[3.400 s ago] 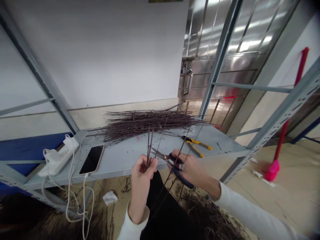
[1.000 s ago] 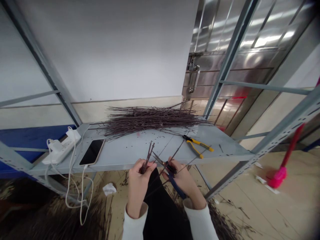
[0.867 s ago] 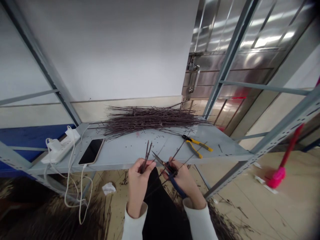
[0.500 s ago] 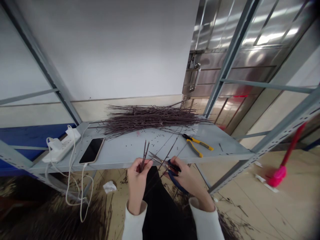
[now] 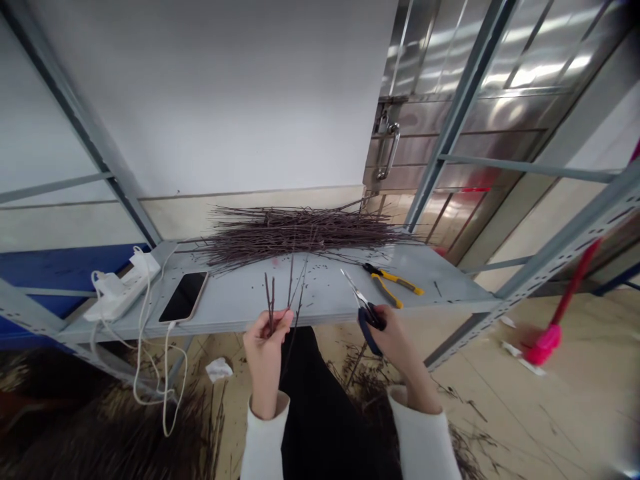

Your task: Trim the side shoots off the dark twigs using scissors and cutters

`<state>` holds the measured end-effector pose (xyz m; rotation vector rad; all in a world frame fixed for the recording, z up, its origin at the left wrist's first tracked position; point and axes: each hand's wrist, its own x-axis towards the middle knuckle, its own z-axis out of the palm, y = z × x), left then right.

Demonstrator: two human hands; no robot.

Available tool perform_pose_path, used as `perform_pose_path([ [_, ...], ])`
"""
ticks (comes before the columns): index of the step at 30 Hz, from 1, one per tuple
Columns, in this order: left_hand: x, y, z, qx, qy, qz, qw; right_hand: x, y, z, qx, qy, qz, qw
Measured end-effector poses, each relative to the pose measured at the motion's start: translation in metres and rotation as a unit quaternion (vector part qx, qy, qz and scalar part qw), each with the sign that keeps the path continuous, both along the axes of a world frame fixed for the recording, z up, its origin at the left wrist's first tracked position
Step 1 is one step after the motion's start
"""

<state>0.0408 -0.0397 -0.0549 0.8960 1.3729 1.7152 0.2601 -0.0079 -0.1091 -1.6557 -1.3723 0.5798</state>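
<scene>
My left hand (image 5: 266, 343) is closed around a few thin dark twigs (image 5: 271, 300) that stick up past its fingers, over the shelf's front edge. Longer thin twigs (image 5: 300, 300) rise beside the thumb. My right hand (image 5: 393, 337) grips scissors (image 5: 367, 310) by their dark blue handles, blades pointing up and left over the shelf and nearly together. The scissors are apart from the twigs. Behind both hands a large bundle of dark twigs (image 5: 300, 233) lies along the back of the grey shelf (image 5: 240, 300).
Yellow-handled pliers (image 5: 393, 283) lie right of the scissors. At left are a phone (image 5: 184, 297) and a white power strip (image 5: 123, 287) with hanging cables. Metal uprights frame both sides. Twigs and scraps litter the floor, and a pink broom (image 5: 545, 343) stands at right.
The scissors have moved right, away from the twigs, and their blades have come closer together. My left hand has shifted slightly left, and the longer twigs now stand more upright beside it.
</scene>
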Motion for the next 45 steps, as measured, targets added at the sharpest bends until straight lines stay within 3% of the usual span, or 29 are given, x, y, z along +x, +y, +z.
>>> perform_pose_path([
  [8,0.002,-0.003,0.005,0.016,0.014,-0.012,1.000,-0.043,0.044,-0.002,-0.018,-0.127,-0.026,0.991],
  [13,0.002,-0.002,0.005,0.007,0.027,-0.014,1.000,-0.049,0.086,-0.009,0.002,-0.180,-0.025,0.983],
  [16,0.002,0.000,0.003,0.005,0.028,-0.017,0.999,-0.040,0.097,-0.012,0.031,-0.197,-0.016,0.980],
  [19,0.000,0.002,0.001,0.001,0.009,-0.011,1.000,-0.016,0.095,-0.016,0.036,-0.219,-0.062,0.973],
  [23,-0.002,0.004,0.000,-0.001,0.007,-0.009,1.000,0.029,0.084,-0.026,-0.015,-0.261,-0.174,0.949],
  [25,-0.002,0.004,-0.001,-0.003,0.008,-0.011,1.000,0.049,0.082,-0.030,-0.043,-0.284,-0.195,0.938],
  [30,-0.001,0.006,-0.004,-0.002,-0.002,-0.020,1.000,0.077,0.082,-0.023,-0.104,-0.352,-0.155,0.917],
  [37,-0.004,0.003,-0.004,0.001,-0.011,-0.032,0.999,0.073,0.063,-0.004,-0.120,-0.436,-0.059,0.890],
  [39,-0.004,0.000,-0.001,0.001,-0.019,-0.041,0.999,0.077,0.055,0.000,-0.122,-0.395,-0.045,0.909],
  [42,-0.002,-0.004,0.004,0.002,-0.027,-0.050,0.998,0.086,0.041,0.004,-0.114,-0.191,-0.025,0.975],
  [45,0.001,-0.007,0.008,0.003,-0.023,-0.054,0.998,0.085,0.027,0.003,-0.091,-0.050,0.015,0.995],
])
